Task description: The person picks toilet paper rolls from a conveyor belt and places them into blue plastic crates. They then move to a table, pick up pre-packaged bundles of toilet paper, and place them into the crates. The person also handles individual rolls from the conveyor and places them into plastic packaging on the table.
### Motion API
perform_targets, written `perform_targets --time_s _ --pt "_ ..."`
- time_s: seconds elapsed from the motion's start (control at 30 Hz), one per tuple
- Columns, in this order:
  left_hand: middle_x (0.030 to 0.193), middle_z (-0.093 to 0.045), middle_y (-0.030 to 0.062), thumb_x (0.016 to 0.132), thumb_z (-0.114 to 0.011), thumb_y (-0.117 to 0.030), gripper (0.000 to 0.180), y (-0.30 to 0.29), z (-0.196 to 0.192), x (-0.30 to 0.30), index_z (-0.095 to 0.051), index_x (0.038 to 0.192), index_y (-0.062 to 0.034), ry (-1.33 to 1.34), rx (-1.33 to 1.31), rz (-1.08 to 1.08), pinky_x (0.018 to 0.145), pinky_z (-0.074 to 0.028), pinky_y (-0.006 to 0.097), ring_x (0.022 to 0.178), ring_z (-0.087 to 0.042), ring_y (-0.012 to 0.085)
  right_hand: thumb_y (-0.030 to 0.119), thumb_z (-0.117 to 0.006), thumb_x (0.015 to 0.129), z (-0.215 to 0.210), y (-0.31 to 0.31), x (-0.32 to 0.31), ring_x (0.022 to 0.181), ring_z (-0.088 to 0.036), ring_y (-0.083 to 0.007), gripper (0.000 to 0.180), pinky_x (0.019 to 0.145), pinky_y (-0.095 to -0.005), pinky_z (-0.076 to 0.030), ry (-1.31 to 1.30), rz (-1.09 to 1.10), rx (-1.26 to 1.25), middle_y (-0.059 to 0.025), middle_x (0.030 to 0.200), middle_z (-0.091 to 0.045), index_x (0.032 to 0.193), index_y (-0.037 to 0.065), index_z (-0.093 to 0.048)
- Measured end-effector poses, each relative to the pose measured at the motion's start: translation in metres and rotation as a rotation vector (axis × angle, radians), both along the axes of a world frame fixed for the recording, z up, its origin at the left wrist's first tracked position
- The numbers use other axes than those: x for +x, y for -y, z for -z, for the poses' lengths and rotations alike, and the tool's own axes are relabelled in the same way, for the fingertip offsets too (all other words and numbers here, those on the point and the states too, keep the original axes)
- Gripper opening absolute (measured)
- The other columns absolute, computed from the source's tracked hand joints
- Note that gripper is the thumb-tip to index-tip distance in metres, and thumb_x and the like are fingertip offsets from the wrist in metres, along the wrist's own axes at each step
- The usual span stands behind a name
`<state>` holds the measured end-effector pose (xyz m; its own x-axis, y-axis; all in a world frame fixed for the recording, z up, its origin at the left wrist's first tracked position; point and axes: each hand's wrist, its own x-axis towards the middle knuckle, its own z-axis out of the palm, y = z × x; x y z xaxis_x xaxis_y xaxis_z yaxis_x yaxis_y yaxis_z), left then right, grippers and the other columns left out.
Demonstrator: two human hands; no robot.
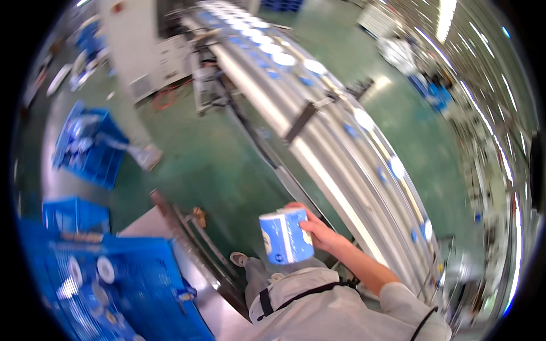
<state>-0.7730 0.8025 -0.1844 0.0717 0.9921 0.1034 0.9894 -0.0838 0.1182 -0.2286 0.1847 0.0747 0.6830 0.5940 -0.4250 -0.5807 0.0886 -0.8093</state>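
My right hand point(319, 231) is closed around the edge of a blue-and-white wrapped paper roll point(286, 237). The thumb lies on the front of the wrapper and the other fingers go behind it. The roll is held up in front of my waist, between the conveyor and the crate. My left hand does not show. To my left, a large blue crate point(149, 267) contains several similar blue rolls with white round ends point(106, 269).
A long metal conveyor point(324, 153) runs diagonally on my right, carrying wrapped rolls point(283, 59) in rows. The crate rests on a metal table point(213, 310). Farther left stand a blue bin point(105, 170) with plastic wrap and a smaller blue crate point(77, 213). A machine cabinet point(133, 45) stands beyond.
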Motion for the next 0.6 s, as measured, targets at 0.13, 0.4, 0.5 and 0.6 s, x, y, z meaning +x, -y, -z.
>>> perform_targets --time_s 0.13,0.4,0.5,0.6 --pt "0.146 -0.050 0.0217 0.080 -0.071 -0.041 0.084 0.030 -0.030 0.062 -0.042 0.147 0.0001 0.043 -0.008 0.004 0.115 -0.034 0.049 0.134 -0.047 0.0382 0.047 -0.084 0.076 -0.004 0.067 0.034 0.127 -0.054 -0.0245 0.092 0.106 -0.0393 -0.048 0.138 0.254 0.147 -0.0098 0.135 -0.053 0.148 0.012 -0.037" --pt "0.147 -0.050 0.0183 0.086 -0.065 -0.048 0.082 0.145 -0.039 0.172 -0.040 0.149 -0.0020 0.499 -0.192 0.007 0.115 -0.036 0.048 0.135 -0.048 0.0352 0.024 -0.086 0.077 -0.043 0.347 0.110 0.118 -0.055 -0.0251 0.071 0.098 -0.0391 -0.047 0.781 1.114 -0.787 -0.0136 0.126 -0.055 0.135 0.010 -0.049" --pt "0.148 -0.050 0.0170 0.088 -0.063 -0.051 0.081 0.205 -0.062 0.218 -0.040 0.150 -0.0028 0.855 -0.301 -0.030 0.115 -0.037 0.047 0.136 -0.048 0.0341 0.024 -0.086 0.075 -0.018 0.465 0.104 0.123 -0.050 -0.0307 0.072 0.106 -0.0423 -0.039 1.055 1.322 -1.329 -0.0171 0.129 -0.052 0.133 0.004 -0.050" --pt "0.148 -0.050 0.0157 0.091 -0.060 -0.054 0.081 0.263 -0.099 0.262 -0.039 0.151 -0.0035 1.259 -0.422 -0.013 0.114 -0.038 0.047 0.136 -0.048 0.0330 0.023 -0.087 0.069 0.021 0.564 0.079 0.124 -0.048 -0.0392 0.073 0.107 -0.0469 -0.038 0.994 1.331 -1.766 -0.0190 0.129 -0.051 0.129 0.001 -0.051"
